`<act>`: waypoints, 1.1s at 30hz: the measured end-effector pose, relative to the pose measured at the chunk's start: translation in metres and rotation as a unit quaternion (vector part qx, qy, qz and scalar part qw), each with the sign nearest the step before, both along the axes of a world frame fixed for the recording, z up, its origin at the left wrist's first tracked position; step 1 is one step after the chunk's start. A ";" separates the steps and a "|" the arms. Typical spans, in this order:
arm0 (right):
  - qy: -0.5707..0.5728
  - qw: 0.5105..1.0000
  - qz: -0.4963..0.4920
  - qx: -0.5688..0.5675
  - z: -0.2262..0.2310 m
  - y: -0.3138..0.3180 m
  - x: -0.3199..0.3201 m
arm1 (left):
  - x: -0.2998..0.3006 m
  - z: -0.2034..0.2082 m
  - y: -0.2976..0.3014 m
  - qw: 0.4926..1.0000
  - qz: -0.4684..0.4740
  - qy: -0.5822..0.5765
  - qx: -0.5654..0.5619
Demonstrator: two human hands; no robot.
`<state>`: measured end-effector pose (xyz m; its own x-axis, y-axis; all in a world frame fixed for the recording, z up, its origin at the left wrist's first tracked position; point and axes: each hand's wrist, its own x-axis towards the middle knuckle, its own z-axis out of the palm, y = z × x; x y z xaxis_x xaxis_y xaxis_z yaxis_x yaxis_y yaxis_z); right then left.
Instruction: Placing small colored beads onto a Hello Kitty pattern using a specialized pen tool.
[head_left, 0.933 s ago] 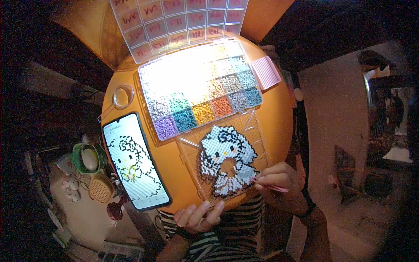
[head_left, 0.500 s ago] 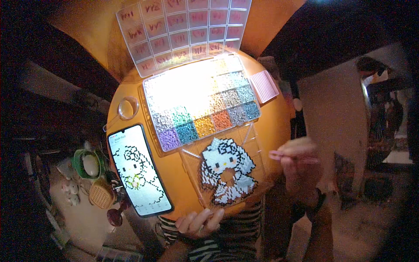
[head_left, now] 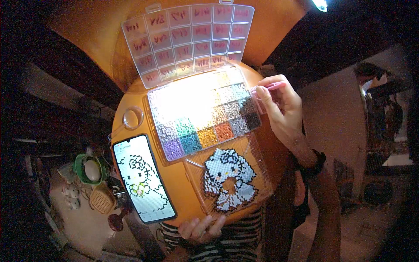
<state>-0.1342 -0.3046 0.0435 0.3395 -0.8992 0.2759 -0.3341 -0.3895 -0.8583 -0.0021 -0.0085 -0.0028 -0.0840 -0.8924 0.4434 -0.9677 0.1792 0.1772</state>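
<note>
My right hand [head_left: 283,105] is closed on pink tweezers [head_left: 276,85] at the right side of a clear compartment box [head_left: 168,150] of small coloured beads. Its fingers partly hide a pink ridged tray [head_left: 261,104] there. On the near part of the table lies a clear pegboard [head_left: 267,185] bearing a white character figure of beads [head_left: 222,168], outlined in black, with a bare gap in its middle. At the board's near edge rests my left hand [head_left: 201,229], fingers loosely apart, with nothing seen in it.
A phone [head_left: 142,179] showing a pixel pattern lies at the left of the round orange table [head_left: 179,183]. Behind it is a small round clear dish with a handle [head_left: 133,118]. The box's lid [head_left: 187,39] stands raised. Glare whitens many compartments.
My right hand has moved with the tweezers from beside the pegboard, away from me, to the bead box's right side. My left hand stays at the near edge. The view has shifted slightly.
</note>
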 end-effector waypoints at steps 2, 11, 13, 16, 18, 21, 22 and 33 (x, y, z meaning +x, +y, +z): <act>0.011 1.000 0.000 -0.022 -0.004 -0.003 0.001 | 0.000 0.000 0.002 1.000 -0.011 -0.009 0.010; 0.051 0.997 0.005 -0.062 -0.003 -0.006 0.001 | -0.004 -0.004 0.003 1.000 0.017 -0.015 -0.015; 0.079 0.989 0.021 -0.126 -0.004 -0.007 0.000 | -0.002 -0.004 0.005 1.000 0.001 -0.019 0.008; 0.098 0.987 0.011 -0.123 -0.002 -0.006 0.003 | -0.001 0.000 0.005 0.999 0.000 -0.018 0.029; 0.096 0.988 0.012 -0.116 -0.003 -0.007 0.002 | -0.002 -0.005 0.007 1.000 0.000 -0.021 0.021; 0.097 0.987 0.016 -0.130 -0.003 -0.007 0.003 | -0.002 -0.004 0.007 1.000 0.004 -0.026 0.011; 0.101 0.983 0.018 -0.150 -0.003 -0.008 0.004 | -0.003 -0.003 0.005 1.000 0.009 -0.029 0.009; 0.115 0.977 0.013 -0.180 -0.005 -0.009 0.008 | -0.007 -0.008 0.003 0.999 0.032 0.004 -0.022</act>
<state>-0.1266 -0.3135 0.0383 0.4505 -0.7486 0.4864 -0.4882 -0.6627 -0.5678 -0.0095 -0.0060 -0.0105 -0.0243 -0.8756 0.4825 -0.9760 0.1252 0.1780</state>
